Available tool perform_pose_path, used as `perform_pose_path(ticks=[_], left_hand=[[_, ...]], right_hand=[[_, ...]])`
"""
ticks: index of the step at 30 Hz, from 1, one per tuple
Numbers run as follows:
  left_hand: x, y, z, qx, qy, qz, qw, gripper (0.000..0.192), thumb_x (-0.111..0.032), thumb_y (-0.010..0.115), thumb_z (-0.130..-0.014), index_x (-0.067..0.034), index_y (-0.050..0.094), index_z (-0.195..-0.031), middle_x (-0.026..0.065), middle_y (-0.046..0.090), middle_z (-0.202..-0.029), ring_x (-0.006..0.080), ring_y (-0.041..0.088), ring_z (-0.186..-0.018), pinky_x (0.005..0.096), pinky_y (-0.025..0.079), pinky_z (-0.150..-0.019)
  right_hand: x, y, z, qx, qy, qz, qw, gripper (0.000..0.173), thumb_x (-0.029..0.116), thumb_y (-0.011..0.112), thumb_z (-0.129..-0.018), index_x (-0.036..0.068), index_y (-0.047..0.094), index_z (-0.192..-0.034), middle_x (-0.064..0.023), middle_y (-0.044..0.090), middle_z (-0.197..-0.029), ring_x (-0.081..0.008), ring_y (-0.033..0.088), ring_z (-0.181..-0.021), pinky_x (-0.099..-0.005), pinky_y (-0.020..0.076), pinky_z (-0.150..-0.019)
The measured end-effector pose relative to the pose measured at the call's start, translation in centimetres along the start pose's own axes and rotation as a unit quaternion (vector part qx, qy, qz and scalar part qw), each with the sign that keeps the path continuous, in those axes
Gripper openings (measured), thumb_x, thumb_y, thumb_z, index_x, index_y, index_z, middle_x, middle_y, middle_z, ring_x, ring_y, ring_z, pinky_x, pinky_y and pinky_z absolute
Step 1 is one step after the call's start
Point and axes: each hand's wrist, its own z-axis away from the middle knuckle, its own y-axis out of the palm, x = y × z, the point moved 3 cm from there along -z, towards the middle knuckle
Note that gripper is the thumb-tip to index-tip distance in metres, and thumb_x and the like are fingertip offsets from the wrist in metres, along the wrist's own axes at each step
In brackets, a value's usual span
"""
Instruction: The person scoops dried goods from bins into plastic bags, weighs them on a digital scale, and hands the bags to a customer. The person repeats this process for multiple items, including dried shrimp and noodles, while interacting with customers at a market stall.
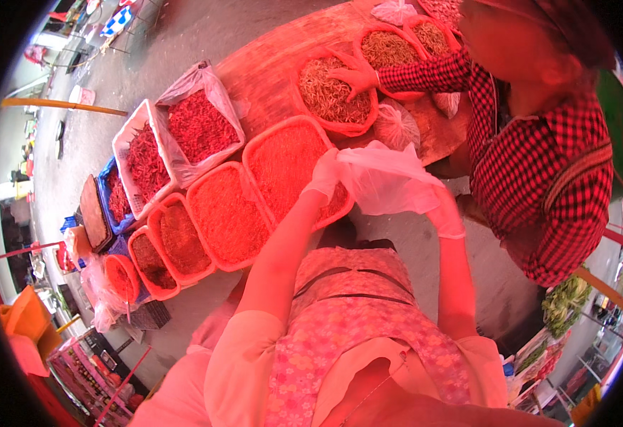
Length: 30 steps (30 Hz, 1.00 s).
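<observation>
Between my two gloved hands a translucent plastic bag (pixel 383 181) is stretched out sideways. My left hand (pixel 326 172) grips its left edge, above a large tub of reddish ground spice (pixel 286 155). My right hand (pixel 444 212) holds the bag's right side, above the gap between the table and a person in a checked shirt. Whether the bag's mouth is open cannot be told. That person's hand (pixel 355 76) rests with spread fingers on dried goods in a round bag-lined container (pixel 319 96) beyond the tub.
Tubs of ground spice (pixel 228 213) curve off to the left, beside crates of dried red chillies (pixel 202 125). A knotted plastic bag (pixel 397 127) lies on the wooden table (pixel 269 53). The person in the checked shirt (pixel 536 181) stands close at right.
</observation>
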Motion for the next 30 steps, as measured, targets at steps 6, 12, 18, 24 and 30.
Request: perform_pose_path(ticks=[6,12,18,24,30], left_hand=[[1.7,-1.8,-3.0,0.16,-0.098,0.316,0.93,0.031,-0.016,0.059,-0.086,0.003,0.062,-0.111,0.0079,0.066,-0.099,0.0243,0.065,-0.09,0.0345,0.052,-0.08],[-0.3,-2.3,-2.3,0.207,-0.104,0.574,0.786,0.034,-0.021,0.056,-0.092,0.003,0.06,-0.115,0.0123,0.067,-0.107,0.0264,0.063,-0.1,0.0389,0.05,-0.091],[0.3,-2.4,-5.5,0.111,-0.038,0.703,0.702,0.032,-0.025,0.057,-0.094,0.0,0.059,-0.114,0.0122,0.066,-0.106,0.0265,0.063,-0.096,0.04,0.051,-0.088],[2.5,-1.5,-9.6,0.113,-0.038,0.74,0.661,0.029,-0.027,0.056,-0.096,-0.005,0.059,-0.114,0.0072,0.064,-0.103,0.0221,0.063,-0.091,0.0368,0.053,-0.081],[3.9,-1.1,-12.6,0.056,-0.044,0.669,0.74,0.026,-0.028,0.054,-0.098,-0.01,0.059,-0.115,0.0033,0.063,-0.103,0.0183,0.063,-0.087,0.0343,0.054,-0.077]], right_hand=[[1.3,0.2,-6.1,0.028,-0.069,-0.165,0.983,0.036,0.025,0.049,-0.097,-0.001,0.058,-0.12,-0.0157,0.063,-0.122,-0.0311,0.057,-0.116,-0.0478,0.0443,-0.102],[2.7,-4.2,-14.4,0.081,-0.071,-0.162,0.981,0.036,0.025,0.045,-0.098,0.001,0.059,-0.12,-0.0155,0.063,-0.12,-0.0314,0.059,-0.113,-0.0489,0.0461,-0.099],[0.0,-7.5,-21.8,0.024,-0.06,-0.077,0.995,0.04,0.029,0.043,-0.099,0.0,0.057,-0.124,-0.0163,0.062,-0.123,-0.0311,0.059,-0.114,-0.049,0.0461,-0.1],[-0.9,-8.3,-26.6,0.029,-0.002,-0.034,0.999,0.049,0.035,0.043,-0.1,-0.001,0.05,-0.132,-0.0169,0.058,-0.13,-0.0324,0.056,-0.118,-0.0483,0.044,-0.102],[-0.4,-4.2,-29.1,0.154,-0.036,0.373,0.914,0.061,0.044,0.044,-0.098,0.001,0.04,-0.141,-0.0177,0.051,-0.137,-0.0348,0.052,-0.122,-0.0505,0.0412,-0.105]])
